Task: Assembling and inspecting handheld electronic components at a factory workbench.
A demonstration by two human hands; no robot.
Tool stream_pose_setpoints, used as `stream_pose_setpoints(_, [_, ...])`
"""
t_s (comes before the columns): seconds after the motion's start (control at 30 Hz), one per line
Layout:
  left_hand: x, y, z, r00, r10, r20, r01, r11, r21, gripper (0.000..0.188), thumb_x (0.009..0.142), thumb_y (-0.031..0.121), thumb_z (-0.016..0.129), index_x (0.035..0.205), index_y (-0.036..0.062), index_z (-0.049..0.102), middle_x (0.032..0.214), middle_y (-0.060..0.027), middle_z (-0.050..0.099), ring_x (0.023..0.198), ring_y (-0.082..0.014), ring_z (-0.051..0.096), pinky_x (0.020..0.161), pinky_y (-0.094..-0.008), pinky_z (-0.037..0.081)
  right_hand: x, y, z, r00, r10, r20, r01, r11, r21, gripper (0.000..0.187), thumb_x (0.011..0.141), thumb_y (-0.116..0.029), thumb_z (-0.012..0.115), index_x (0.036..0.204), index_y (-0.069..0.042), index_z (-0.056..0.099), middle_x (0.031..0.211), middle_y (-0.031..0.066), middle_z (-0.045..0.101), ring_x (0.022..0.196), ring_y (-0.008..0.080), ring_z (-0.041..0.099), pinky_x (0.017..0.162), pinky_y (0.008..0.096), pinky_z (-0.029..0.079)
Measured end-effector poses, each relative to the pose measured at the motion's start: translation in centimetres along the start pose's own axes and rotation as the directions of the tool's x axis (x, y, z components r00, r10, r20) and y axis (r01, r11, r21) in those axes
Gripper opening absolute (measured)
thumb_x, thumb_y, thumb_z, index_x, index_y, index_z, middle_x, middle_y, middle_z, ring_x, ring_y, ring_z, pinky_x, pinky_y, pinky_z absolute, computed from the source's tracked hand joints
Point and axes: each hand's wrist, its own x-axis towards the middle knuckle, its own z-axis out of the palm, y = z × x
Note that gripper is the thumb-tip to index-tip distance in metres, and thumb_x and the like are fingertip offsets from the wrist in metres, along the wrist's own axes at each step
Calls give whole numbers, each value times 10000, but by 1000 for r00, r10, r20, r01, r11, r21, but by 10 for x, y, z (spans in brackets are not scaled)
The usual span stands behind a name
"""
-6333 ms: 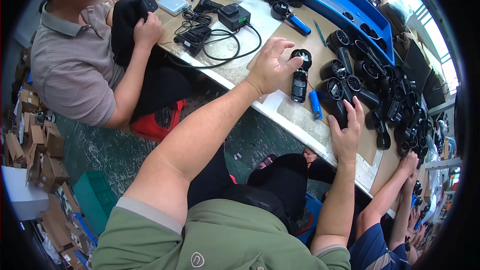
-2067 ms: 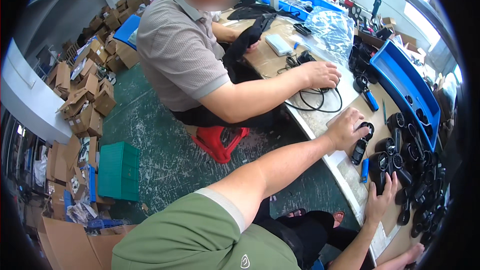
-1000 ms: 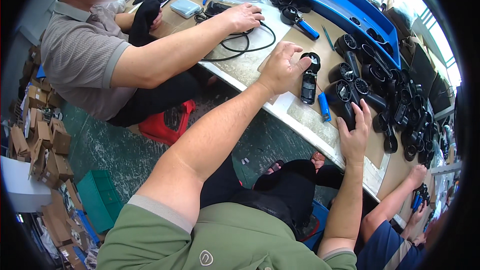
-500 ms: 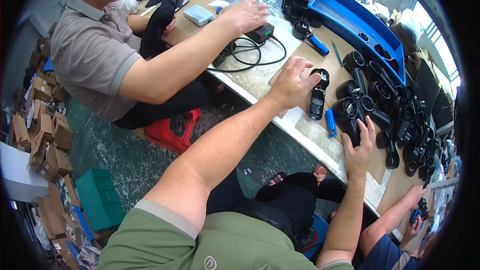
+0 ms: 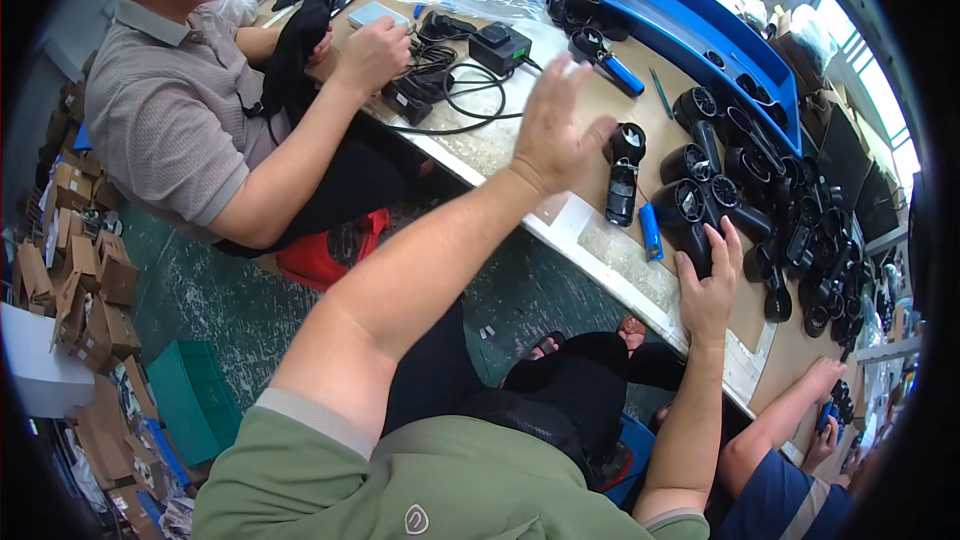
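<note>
My left hand (image 5: pixel 553 135) is raised over the near edge of the table, its fingers outstretched and slightly blurred, holding nothing. Just right of it lies a small black fan (image 5: pixel 624 175) with its handle opened up. A blue cylindrical battery (image 5: pixel 651 232) rests beside that fan, apparently wired to it. My right hand (image 5: pixel 708 290) lies at the table's front with thumb and fingers apart. Between them is the handle end of another black handheld fan (image 5: pixel 688 205); whether they touch it I cannot tell.
Many black fans (image 5: pixel 800 210) crowd the right side, below a long blue tray (image 5: pixel 690 30). A power adapter (image 5: pixel 500 48) with looping cable lies to the left. One co-worker's hand (image 5: pixel 375 55) is near a pale box (image 5: pixel 378 13); another person's arm (image 5: pixel 785 410) reaches in at lower right.
My left hand has shifted left and up, away from the opened fan. The co-worker's hand has drawn back left from the adapter to the pale box. My right hand stays by the fan handle.
</note>
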Motion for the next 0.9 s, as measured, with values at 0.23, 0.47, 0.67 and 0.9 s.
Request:
stream_pose_setpoints(0.23, [-1,-17,-44,801,388,455,-434,901,-4,634,1031,474,701,1471,36,570,1615,-198,517,1454,-378,530,1229,-460,413,-4,2,-5,1000,13,6,-13,1000,-11,516,865,-94,817,1360,-24,688,1617,175,521,1464,371,502,1229,422,406])
stream_pose_setpoints(0.47, [-20,-17,-49,791,236,565,-305,952,30,573,1017,463,719,1388,33,644,1567,-192,582,1396,-378,593,1185,-444,463,-3,-5,0,999,43,11,-43,999,4,519,865,-93,817,1364,-23,688,1622,171,516,1464,363,507,1222,422,416])
stream_pose_setpoints(0.67, [-15,-14,-48,753,131,645,-210,977,46,458,1013,419,732,1239,20,728,1487,-182,647,1291,-361,654,1120,-417,508,-2,-2,-1,999,48,11,-49,999,10,518,873,-96,815,1370,-20,692,1628,166,511,1462,357,510,1215,417,424])
stream_pose_setpoints(0.9, [-6,-5,-50,703,75,707,-160,986,55,373,1012,360,740,1127,6,761,1433,-170,681,1223,-337,673,1073,-409,525,-3,-2,-2,998,60,13,-60,998,25,526,869,-110,828,1370,-15,699,1630,169,501,1472,355,491,1214,414,424])
